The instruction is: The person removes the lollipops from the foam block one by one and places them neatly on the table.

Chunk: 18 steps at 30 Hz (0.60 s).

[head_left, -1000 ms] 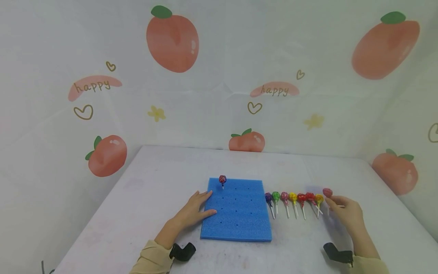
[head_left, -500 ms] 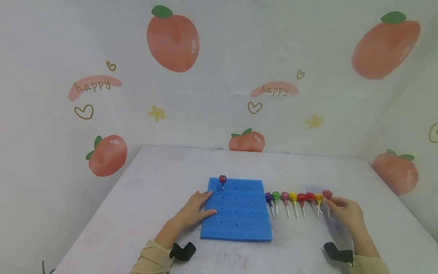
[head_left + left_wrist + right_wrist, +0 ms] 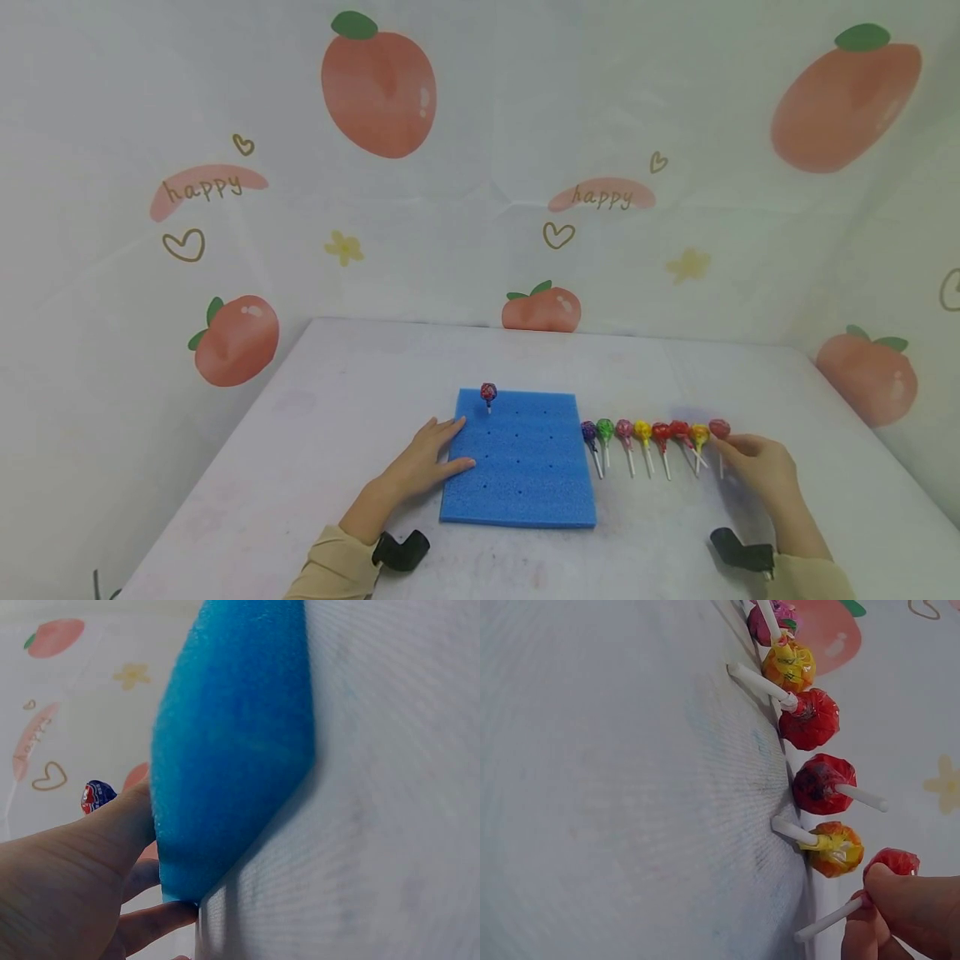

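My left hand (image 3: 420, 460) rests on the left edge of a blue foam board (image 3: 525, 467) dotted with small holes. Its fingers are spread, with the thumb lying over the top. One dark red-and-blue lollipop (image 3: 488, 392) stands upright near the board's far left corner; its wrapper also shows behind the hand in the left wrist view. At the right end of a lollipop row, my right hand (image 3: 763, 468) pinches a pinkish-red lollipop (image 3: 894, 862) just below its wrapped head. Its white stick (image 3: 829, 921) sticks out past the fingers. Beside it lies a yellow-orange lollipop (image 3: 837, 850).
Several more lollipops lie in a row right of the board: purple (image 3: 589, 432), green (image 3: 605, 429), pink (image 3: 624, 429), yellow (image 3: 642, 431) and red (image 3: 661, 432). Some sticks cross. A white cloth covers the table (image 3: 360, 358), with a fruit-print backdrop (image 3: 450, 250) behind.
The pinkish-red lollipop in my right hand has sunk slightly, its head now nearly level with the row. My left hand and the board have stayed in place.
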Each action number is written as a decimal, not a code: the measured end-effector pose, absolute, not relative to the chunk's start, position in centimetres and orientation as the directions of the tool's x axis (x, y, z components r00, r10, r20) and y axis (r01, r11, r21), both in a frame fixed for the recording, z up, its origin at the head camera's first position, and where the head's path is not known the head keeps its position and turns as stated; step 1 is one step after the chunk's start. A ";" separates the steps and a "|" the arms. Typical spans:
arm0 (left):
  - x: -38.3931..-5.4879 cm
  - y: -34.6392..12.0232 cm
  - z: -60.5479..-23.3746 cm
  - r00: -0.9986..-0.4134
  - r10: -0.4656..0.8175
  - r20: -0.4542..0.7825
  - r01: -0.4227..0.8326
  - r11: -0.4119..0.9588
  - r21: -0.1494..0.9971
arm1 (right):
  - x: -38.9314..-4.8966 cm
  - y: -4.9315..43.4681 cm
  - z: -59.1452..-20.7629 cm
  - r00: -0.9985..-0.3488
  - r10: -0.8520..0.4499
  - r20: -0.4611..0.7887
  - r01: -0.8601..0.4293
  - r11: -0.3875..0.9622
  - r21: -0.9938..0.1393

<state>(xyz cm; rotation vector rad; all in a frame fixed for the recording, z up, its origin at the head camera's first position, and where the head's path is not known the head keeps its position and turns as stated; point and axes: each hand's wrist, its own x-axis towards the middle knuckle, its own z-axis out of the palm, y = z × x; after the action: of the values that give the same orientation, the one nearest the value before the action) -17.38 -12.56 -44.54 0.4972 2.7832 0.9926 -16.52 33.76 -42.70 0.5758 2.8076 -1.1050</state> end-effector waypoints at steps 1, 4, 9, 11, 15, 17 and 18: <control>-17.4 -12.6 -44.5 -0.935 0.355 -0.024 0.260 0.727 0.635 | -16.5 33.8 -42.7 -0.926 0.317 -0.203 0.371 0.673 -0.640; -17.4 -12.6 -44.6 -0.934 0.356 -0.022 0.262 0.728 0.633 | -16.5 33.8 -42.6 -0.929 0.312 -0.199 0.365 0.681 -0.635; -17.5 -12.5 -44.7 -0.935 0.355 -0.020 0.264 0.729 0.632 | -16.6 33.7 -42.4 -0.924 0.323 -0.203 0.376 0.681 -0.628; -17.5 -12.5 -44.8 -0.934 0.356 -0.019 0.264 0.728 0.633 | -16.6 33.6 -42.4 -0.917 0.334 -0.220 0.395 0.674 -0.624; -17.5 -12.5 -44.7 -0.934 0.357 -0.020 0.263 0.725 0.637 | -16.7 33.6 -42.4 -0.912 0.334 -0.238 0.408 0.668 -0.623; -17.5 -12.5 -44.6 -0.933 0.359 -0.020 0.265 0.724 0.637 | -16.7 33.7 -42.5 -0.916 0.327 -0.234 0.399 0.671 -0.624; -17.5 -12.5 -44.6 -0.933 0.360 -0.020 0.266 0.724 0.637 | -16.7 33.7 -42.5 -0.917 0.323 -0.235 0.397 0.672 -0.625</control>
<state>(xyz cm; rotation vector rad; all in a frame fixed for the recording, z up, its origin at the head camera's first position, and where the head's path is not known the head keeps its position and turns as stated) -17.46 -12.51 -44.58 0.5085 2.7833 0.9946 -16.70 33.71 -42.46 0.5999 2.7761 -1.0760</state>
